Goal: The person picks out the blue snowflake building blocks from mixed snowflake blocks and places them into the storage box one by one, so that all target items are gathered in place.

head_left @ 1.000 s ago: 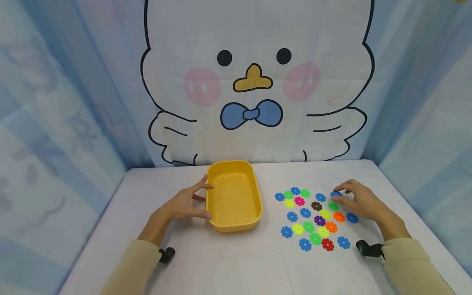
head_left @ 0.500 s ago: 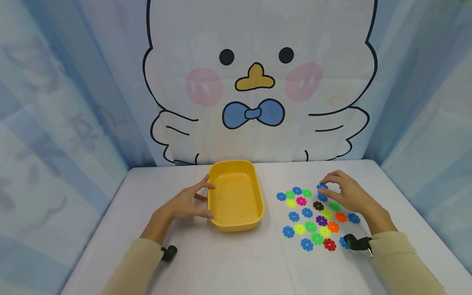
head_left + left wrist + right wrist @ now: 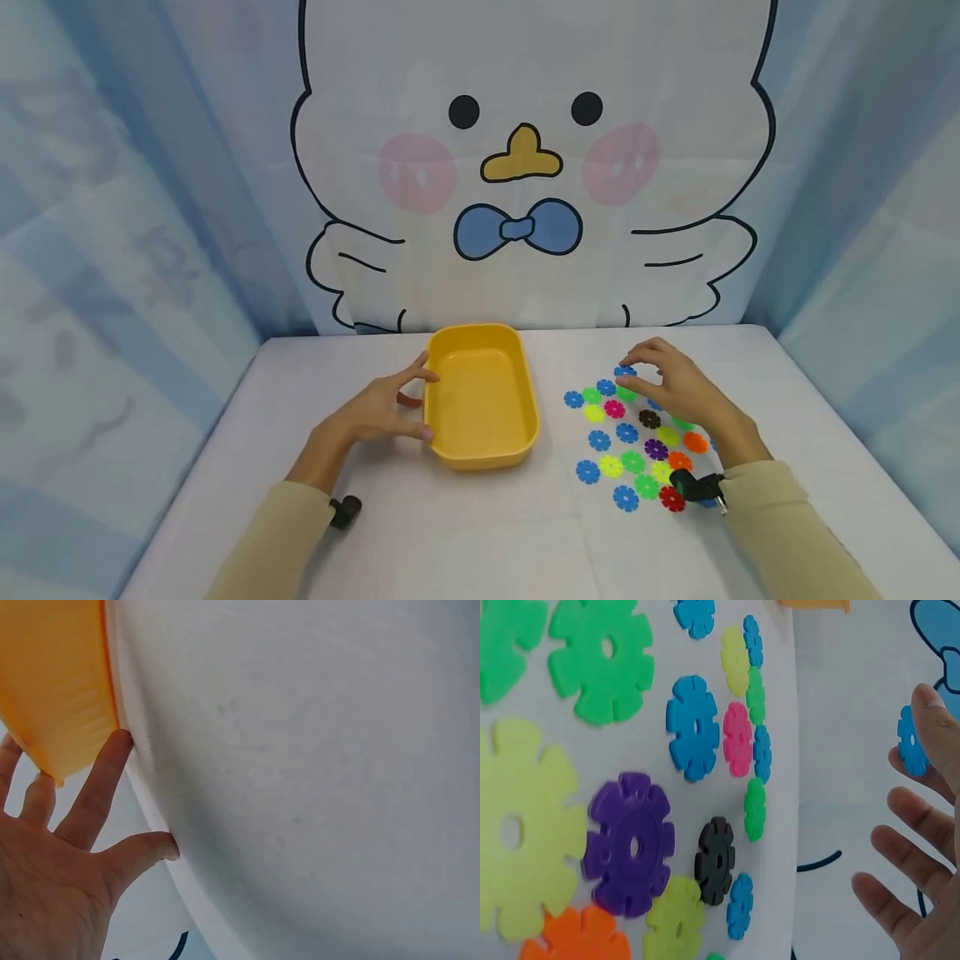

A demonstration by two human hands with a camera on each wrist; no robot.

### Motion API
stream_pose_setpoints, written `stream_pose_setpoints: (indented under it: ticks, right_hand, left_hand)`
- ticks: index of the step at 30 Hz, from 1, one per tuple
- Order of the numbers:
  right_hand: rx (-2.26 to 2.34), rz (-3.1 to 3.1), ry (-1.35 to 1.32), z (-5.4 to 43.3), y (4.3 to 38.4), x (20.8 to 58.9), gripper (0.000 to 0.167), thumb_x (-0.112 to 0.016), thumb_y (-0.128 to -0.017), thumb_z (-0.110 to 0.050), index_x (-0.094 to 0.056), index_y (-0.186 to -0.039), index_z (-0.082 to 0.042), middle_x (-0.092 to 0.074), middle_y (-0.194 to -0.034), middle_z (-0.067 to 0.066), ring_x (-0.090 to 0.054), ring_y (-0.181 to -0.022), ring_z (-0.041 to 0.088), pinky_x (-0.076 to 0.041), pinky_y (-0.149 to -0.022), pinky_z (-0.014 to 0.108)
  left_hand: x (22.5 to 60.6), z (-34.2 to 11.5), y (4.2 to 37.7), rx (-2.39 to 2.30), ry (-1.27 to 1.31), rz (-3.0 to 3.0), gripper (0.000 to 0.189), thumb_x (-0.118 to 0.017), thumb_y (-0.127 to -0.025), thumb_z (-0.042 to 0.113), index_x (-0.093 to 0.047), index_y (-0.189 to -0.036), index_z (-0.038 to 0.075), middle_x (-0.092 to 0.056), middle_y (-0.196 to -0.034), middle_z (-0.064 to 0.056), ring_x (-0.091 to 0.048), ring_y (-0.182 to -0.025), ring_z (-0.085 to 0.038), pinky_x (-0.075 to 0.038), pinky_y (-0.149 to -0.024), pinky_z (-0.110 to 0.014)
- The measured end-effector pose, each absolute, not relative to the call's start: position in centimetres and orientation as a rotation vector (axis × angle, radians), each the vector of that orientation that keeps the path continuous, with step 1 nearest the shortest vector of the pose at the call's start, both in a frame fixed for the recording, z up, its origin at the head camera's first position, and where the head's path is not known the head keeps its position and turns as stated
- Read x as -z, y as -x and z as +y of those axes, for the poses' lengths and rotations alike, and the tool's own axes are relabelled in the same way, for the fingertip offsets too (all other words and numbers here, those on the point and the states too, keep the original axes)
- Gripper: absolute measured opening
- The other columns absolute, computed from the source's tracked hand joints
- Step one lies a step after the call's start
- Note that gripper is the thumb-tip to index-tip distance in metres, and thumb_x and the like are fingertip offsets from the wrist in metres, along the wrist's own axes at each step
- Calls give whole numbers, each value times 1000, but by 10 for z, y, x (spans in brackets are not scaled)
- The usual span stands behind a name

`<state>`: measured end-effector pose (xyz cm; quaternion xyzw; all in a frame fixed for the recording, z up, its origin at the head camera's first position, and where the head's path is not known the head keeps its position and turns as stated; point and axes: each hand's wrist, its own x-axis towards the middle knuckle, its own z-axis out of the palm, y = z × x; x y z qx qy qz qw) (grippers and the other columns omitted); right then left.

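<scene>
No readable text, label, brand, number or sign. Faint grey-blue marks on the left curtain [image 3: 67, 350] are too blurred to tell whether they are lettering or pattern.
</scene>
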<state>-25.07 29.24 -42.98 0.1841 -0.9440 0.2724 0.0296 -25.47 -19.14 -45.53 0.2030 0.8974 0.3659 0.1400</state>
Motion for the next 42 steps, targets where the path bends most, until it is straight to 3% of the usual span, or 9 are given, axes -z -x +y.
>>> stream_pose_setpoints:
  ticks: [8, 21, 25, 32, 42]
  right_hand:
    - [-880, -2890, -611, 269, 261, 428, 34, -72, -97, -37, -71, -122, -14, -57, -133, 13, -54, -126, 37, -51, -103, 62]
    - [-859, -2887, -618, 250, 270, 420, 35, -74, -96, -37, -72, -122, -14, -56, -137, 14, -51, -131, 37, -50, -104, 62]
    - [-878, -2887, -638, 240, 274, 420, 33, -75, -95, -34, -71, -122, -15, -56, -137, 13, -52, -131, 37, -50, -104, 61]
    - [-904, -2885, -692, 216, 282, 420, 40, -74, -94, -44, -70, -124, -17, -57, -136, 8, -54, -129, 32, -51, -106, 56]
    - [-947, -2887, -730, 199, 288, 415, 40, -75, -94, -42, -70, -124, -17, -57, -134, 5, -53, -129, 29, -49, -108, 57]
  left_hand:
    - [455, -192, 256, -1059, -562, 2592, 94, -92, -65, 60, -51, -145, 34, -10, -172, 16, -66, -124, -24, -48, -109, -55]
    - [454, -182, 261, -1066, -621, 2584, 90, -93, -72, 49, -50, -148, 26, -8, -172, 15, -66, -123, -27, -48, -109, -55]
    - [454, -183, 258, -1075, -591, 2584, 85, -91, -74, 51, -52, -146, 28, -10, -172, 16, -68, -121, -27, -52, -105, -53]
    - [454, -192, 251, -1068, -515, 2616, 85, -91, -72, 54, -51, -145, 36, -12, -170, 22, -69, -119, -24, -53, -104, -54]
    - [456, -189, 257, -1081, -574, 2603, 88, -92, -73, 49, -47, -146, 30, -13, -171, 17, -71, -116, -24, -49, -109, -53]
